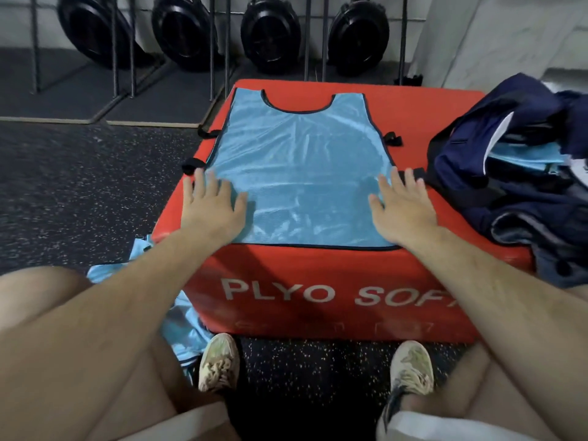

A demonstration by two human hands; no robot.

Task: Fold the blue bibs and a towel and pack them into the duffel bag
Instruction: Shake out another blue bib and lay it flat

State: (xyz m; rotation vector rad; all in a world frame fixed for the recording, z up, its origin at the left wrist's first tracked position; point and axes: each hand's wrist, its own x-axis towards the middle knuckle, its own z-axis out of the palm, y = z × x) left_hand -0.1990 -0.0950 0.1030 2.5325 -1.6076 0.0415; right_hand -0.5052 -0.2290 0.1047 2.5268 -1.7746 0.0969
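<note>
Blue bib [299, 167] lies flat on a red box [318, 281]. Left hand [211, 206] and right hand [402, 208] press its near corners, fingers straight. Navy bag [509, 173] sits right, unzipped.

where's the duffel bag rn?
In the head view, the navy duffel bag sits open on the right end of the red plyo box, just right of the spread blue bib and the right hand.

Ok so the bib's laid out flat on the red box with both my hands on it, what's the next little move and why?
Probably fold one side over: pinch the edge under the left hand and bring it across toward the right hand. The blue bib already lies spread flat on the red box, both hands rest open on its lower corners, and the duffel bag sits open at the right.
</note>
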